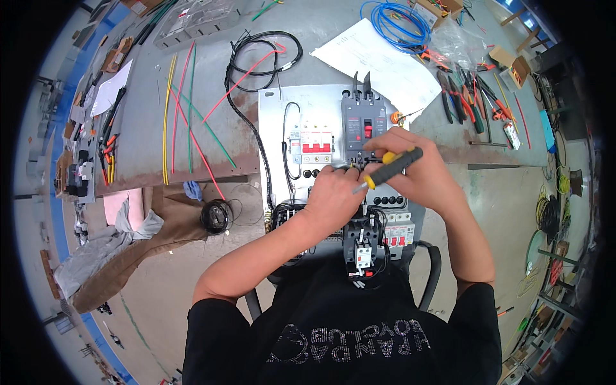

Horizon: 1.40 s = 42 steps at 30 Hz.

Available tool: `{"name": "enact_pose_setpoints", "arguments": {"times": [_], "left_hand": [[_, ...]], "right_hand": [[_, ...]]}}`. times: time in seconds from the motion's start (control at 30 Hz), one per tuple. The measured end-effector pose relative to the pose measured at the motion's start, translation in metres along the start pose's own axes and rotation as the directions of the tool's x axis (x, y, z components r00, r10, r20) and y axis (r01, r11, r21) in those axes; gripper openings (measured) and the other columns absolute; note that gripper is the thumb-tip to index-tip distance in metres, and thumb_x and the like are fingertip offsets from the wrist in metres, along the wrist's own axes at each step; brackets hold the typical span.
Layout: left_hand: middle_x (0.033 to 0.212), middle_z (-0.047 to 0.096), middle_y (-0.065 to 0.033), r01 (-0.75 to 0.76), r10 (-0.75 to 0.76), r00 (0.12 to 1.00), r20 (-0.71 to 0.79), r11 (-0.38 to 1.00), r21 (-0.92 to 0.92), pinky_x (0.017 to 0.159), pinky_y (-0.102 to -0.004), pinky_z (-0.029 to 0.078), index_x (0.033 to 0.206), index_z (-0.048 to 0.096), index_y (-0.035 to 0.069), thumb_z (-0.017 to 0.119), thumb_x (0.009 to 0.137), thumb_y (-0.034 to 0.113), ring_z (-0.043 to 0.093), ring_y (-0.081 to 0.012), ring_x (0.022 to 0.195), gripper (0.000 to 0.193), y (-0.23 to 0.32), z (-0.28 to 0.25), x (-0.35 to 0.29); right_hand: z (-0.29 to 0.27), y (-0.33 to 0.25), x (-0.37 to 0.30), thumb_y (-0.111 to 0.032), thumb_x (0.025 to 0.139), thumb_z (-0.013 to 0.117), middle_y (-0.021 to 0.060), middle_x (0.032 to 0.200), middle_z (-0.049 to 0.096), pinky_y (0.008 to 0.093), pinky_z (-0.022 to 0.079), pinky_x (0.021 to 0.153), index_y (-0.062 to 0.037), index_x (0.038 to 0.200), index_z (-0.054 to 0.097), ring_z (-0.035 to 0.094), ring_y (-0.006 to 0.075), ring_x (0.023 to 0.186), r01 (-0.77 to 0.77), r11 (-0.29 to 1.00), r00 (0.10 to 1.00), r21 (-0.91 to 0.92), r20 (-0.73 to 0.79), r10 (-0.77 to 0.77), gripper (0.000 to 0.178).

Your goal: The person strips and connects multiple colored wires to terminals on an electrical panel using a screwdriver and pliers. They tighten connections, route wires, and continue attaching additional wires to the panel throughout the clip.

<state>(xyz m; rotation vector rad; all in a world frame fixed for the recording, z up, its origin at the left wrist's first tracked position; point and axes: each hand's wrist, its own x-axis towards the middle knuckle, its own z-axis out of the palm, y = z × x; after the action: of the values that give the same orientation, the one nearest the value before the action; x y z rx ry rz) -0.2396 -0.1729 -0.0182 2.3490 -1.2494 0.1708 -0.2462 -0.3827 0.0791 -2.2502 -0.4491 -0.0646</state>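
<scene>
Presently, breaker (367, 122) mounted at one o'clock on panel (273, 122); connection seemingly unfinished, wires (169, 122) loose at ten. Right hand (423, 168) grasps screwdriver (396, 167); left hand (335, 197), fingers curled, hold indiscernible.

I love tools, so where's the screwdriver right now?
In the head view, just right of centre: the screwdriver is in the right hand, beside the left hand.

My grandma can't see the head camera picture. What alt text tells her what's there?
A person's right hand holds a grey-and-yellow screwdriver over a metal panel with switches, the left hand beside it. The grey workbench carries loose coloured wires, a blue wire coil, paper and pliers.
</scene>
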Motion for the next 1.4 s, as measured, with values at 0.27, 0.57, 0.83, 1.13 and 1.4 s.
{"name": "enact_pose_setpoints", "arguments": {"times": [0.27,0.57,0.83,1.13,1.4], "left_hand": [[0.080,0.071,-0.0073,0.072,-0.079,0.989,0.122,0.996,0.058,0.069,-0.0408,0.053,0.099,0.069,0.005,0.072,0.081,0.006,0.074,-0.0258,0.073,0.018,0.006,-0.007,0.003],[0.086,0.070,-0.0084,0.099,-0.099,0.995,0.030,0.995,0.018,0.062,-0.0429,0.055,0.097,0.072,0.006,0.079,0.088,0.010,0.074,-0.0289,0.068,0.012,0.005,-0.001,0.004],[0.095,0.074,-0.0140,0.102,-0.092,0.984,0.150,0.993,-0.057,0.063,-0.0489,0.057,0.108,0.070,0.006,0.073,0.090,0.008,0.073,-0.0364,0.071,0.019,-0.002,-0.015,0.007],[0.087,0.072,-0.0158,0.136,-0.111,0.961,0.252,0.987,-0.085,0.064,-0.0506,0.058,0.113,0.071,0.007,0.068,0.089,0.009,0.073,-0.0385,0.073,0.024,0.003,-0.034,0.018],[0.078,0.070,-0.0138,0.110,-0.102,0.909,0.405,0.994,0.002,0.067,-0.0521,0.058,0.119,0.068,0.009,0.069,0.088,0.011,0.073,-0.0370,0.074,0.031,0.003,-0.053,0.027]], "right_hand": [[-0.012,-0.009,-0.001,-0.002,0.083,0.084,0.0100,0.093,0.069,0.0388,0.057,0.075,-0.0044,0.115,0.074,0.069,0.0282,0.082,-0.019,0.980,0.997,0.198,0.080,0.003,0.033],[0.013,0.001,-0.001,-0.008,0.083,0.084,0.0105,0.081,0.065,0.0423,0.053,0.063,-0.0031,0.092,0.071,0.067,0.0320,0.072,0.109,0.990,0.979,-0.086,-0.163,-0.122,0.017],[-0.010,-0.001,-0.001,-0.024,0.084,0.093,0.0114,0.090,0.067,0.0411,0.054,0.072,-0.0081,0.131,0.072,0.068,0.0338,0.081,0.017,1.000,1.000,-0.015,-0.022,-0.018,0.055],[-0.002,-0.010,-0.003,-0.014,0.073,0.093,0.0161,0.142,0.065,0.0439,0.060,0.089,-0.0225,0.166,0.048,0.070,0.0356,0.118,0.075,0.994,0.963,-0.083,-0.254,-0.094,0.103],[-0.038,-0.026,0.002,0.000,0.072,0.085,0.0093,0.171,0.046,0.0450,0.052,0.114,-0.0209,0.152,0.064,0.050,0.0332,0.152,0.346,0.848,0.921,-0.401,-0.029,-0.389,0.085]]}}
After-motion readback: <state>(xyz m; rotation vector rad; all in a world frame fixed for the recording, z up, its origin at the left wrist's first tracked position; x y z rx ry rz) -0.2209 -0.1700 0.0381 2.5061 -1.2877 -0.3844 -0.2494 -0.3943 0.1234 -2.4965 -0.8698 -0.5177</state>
